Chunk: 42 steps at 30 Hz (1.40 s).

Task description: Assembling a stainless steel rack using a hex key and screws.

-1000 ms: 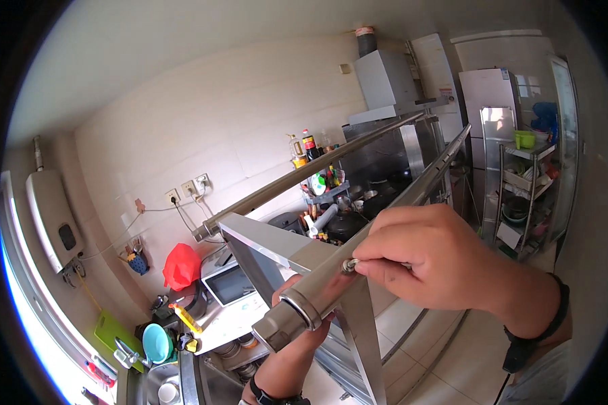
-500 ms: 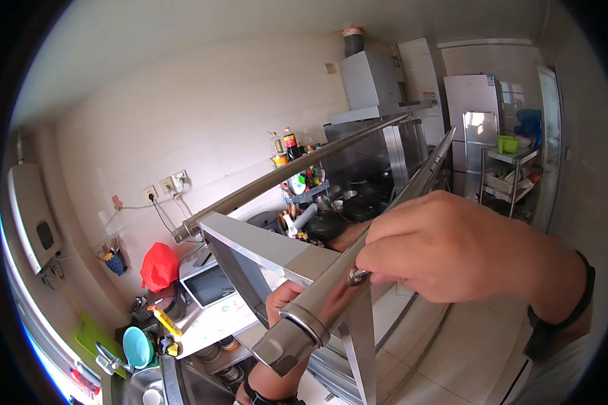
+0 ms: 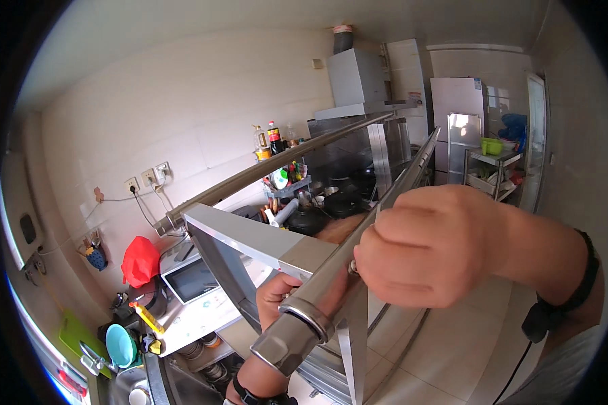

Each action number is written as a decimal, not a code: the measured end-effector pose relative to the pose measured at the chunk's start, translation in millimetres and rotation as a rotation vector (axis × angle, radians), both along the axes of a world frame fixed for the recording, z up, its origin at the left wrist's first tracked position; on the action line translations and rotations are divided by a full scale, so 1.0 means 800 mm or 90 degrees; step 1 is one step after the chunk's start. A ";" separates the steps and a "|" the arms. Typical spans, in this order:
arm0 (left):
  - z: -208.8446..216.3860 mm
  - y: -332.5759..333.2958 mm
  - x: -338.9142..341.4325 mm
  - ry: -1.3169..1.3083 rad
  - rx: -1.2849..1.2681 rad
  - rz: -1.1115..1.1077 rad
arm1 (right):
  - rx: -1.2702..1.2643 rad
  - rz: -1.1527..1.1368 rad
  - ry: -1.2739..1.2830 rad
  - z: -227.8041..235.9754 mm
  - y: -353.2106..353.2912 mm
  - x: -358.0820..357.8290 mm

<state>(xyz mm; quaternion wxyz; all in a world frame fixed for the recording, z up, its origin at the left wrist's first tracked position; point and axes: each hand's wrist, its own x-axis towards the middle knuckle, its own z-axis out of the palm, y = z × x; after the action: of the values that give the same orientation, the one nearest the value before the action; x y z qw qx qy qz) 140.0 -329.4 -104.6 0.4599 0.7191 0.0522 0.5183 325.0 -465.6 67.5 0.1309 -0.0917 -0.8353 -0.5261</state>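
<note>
A shiny metal rack frame tilts across the view in front of me, with a thick round post (image 3: 336, 281) nearest and a flat grey bar (image 3: 250, 233) joined to it. My right hand (image 3: 434, 248) is closed beside this post, its fingertips on a small metal bolt (image 3: 352, 267) in the post's side. The fingers hide most of the bolt. On the other side of the post, my left hand (image 3: 271, 297) is curled, thumb and finger together just under the flat bar. What those fingers hold is mostly hidden by the frame.
A second long post (image 3: 277, 169) runs along the far side. Beyond it are a stove with black pans (image 3: 307, 219), a counter with a microwave (image 3: 190, 277), and a sink (image 3: 130, 385) at lower left. A wheeled shelf rack (image 3: 496, 162) stands at back right.
My right hand has turned at the wrist around the bolt, so its knuckles face me more. More of my left hand's fingers shows. The room has shifted slightly left in view.
</note>
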 end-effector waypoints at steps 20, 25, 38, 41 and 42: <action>0.029 -0.037 0.024 -0.278 -0.265 -0.173 | -0.794 0.164 0.868 -0.020 -0.035 -0.021; 0.039 -0.045 0.018 -0.240 -0.223 -0.172 | -0.738 0.152 0.853 -0.029 -0.037 -0.023; 0.052 -0.050 0.014 -0.241 -0.408 -0.252 | -0.500 -0.050 0.720 -0.023 -0.057 -0.030; 0.047 -0.049 0.014 -0.237 -0.403 -0.257 | -0.538 -0.097 0.799 -0.028 -0.063 -0.039; 0.045 -0.049 0.016 -0.269 -0.404 -0.278 | -0.538 -0.099 0.800 -0.031 -0.063 -0.042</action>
<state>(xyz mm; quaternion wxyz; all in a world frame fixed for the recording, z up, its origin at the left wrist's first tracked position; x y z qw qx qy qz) 152.6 -368.4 -68.7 0.7575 0.4146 -0.0395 0.5028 291.7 -516.2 42.7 0.4981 -0.4748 -0.7254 -0.0179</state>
